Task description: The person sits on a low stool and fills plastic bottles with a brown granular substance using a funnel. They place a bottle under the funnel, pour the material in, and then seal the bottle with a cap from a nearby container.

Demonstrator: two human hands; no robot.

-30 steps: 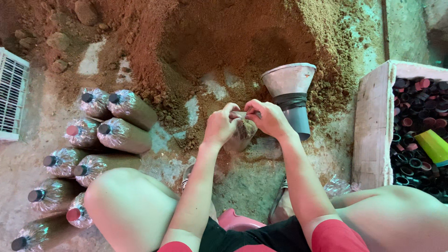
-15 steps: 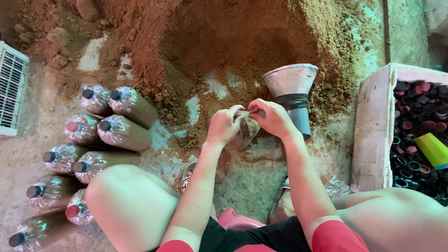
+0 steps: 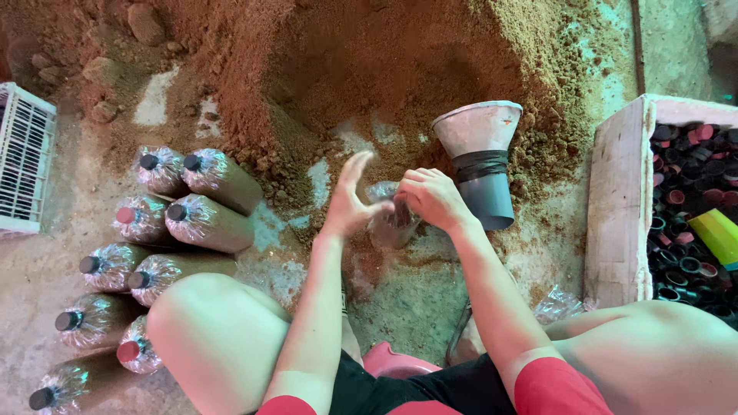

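A clear plastic bag packed with brown sawdust stands upright on the floor in front of me. My right hand is closed on the bag's gathered top. My left hand is flat and open, fingers straight up, its thumb side against the left of the bag's neck. A grey metal funnel on a dark tube stands just right of my right hand. A big heap of reddish-brown sawdust lies behind the bag.
Several filled bags with black or red caps lie stacked at the left. A white slatted crate is at the far left. A white box at the right holds several black and red rings and a green cup. My bare knees frame the bottom.
My left hand let go of the bag's top and opened flat beside it. My right hand stayed closed on the neck. The camera shifted slightly.
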